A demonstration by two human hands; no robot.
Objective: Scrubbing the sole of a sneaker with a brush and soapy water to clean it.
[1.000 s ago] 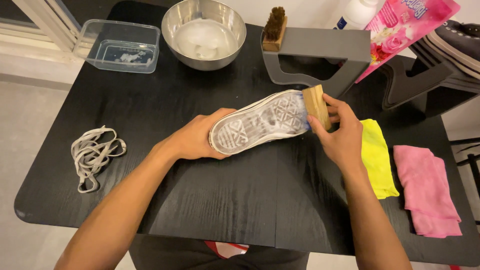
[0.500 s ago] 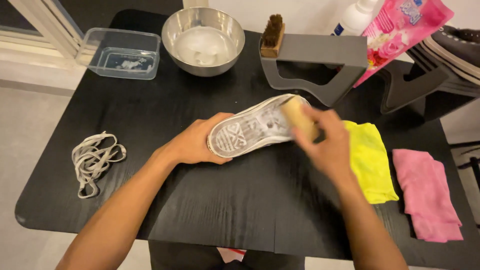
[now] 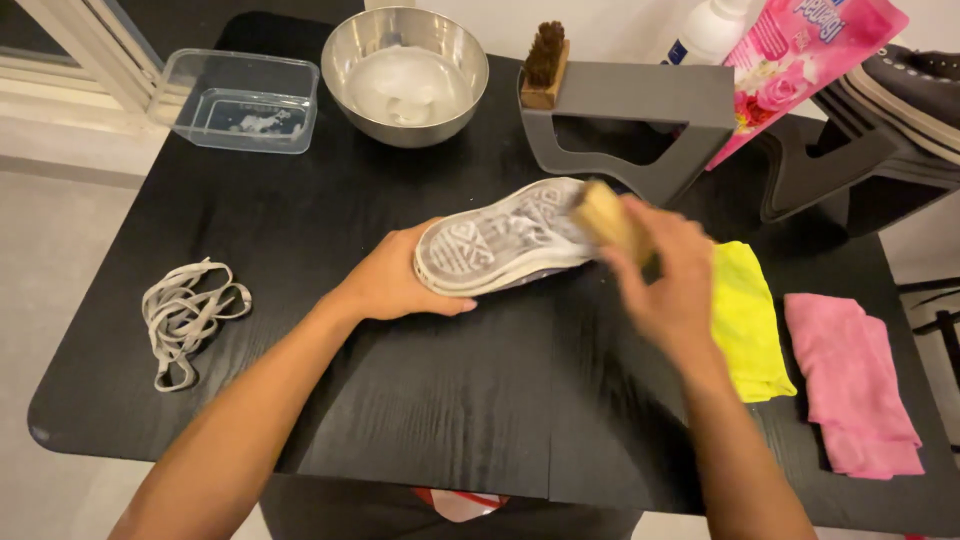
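One shoe [image 3: 505, 238], sole up, is lying mid-table between two hands.

The left hand [image 3: 395, 280] is clamping the shoe's heel end, fingers curled beneath it; the right hand [image 3: 668, 275] — blurred — is gripping a wooden brush [image 3: 603, 216] against the toe end. On the black table [image 3: 400, 420] are sitting one steel bowl [image 3: 405, 72], one clear tub [image 3: 240, 98], one second brush [image 3: 545, 62], one lace bundle [image 3: 185, 315], two cloths — yellow [image 3: 745, 320] and pink [image 3: 850, 385] — and one pink flowered pouch [image 3: 800, 65] at the far right edge.
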